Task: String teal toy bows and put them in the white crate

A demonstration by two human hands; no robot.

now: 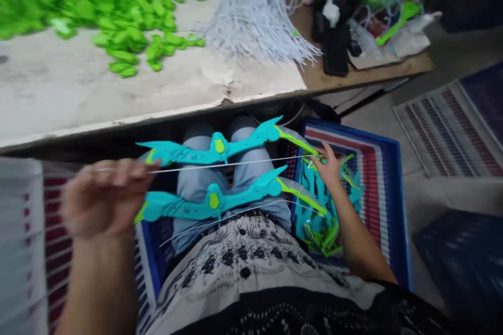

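Observation:
Two turquoise toy bows with lime-green limbs lie across the lap, one beyond the other. At the left end of the farther toy bow [247, 145], my left hand [108, 193] is closed, blurred, with a white string [236, 164] running out of its fingers. That string stretches nearly straight to my right hand [327, 165], which pinches the bow's right limb tip and the string end. My left hand hides the farther bow's left tip. The nearer toy bow [243, 198] rests closer to the body, its own string [251, 208] hanging slack below it.
A blue crate [393, 167] at the right holds several turquoise and green bows [314, 193]. On the worktable [58, 94] lie a heap of green plastic parts [129, 5], a bundle of white strings [259, 15] and a black phone [336, 55]. A white crate [23, 220] stands left.

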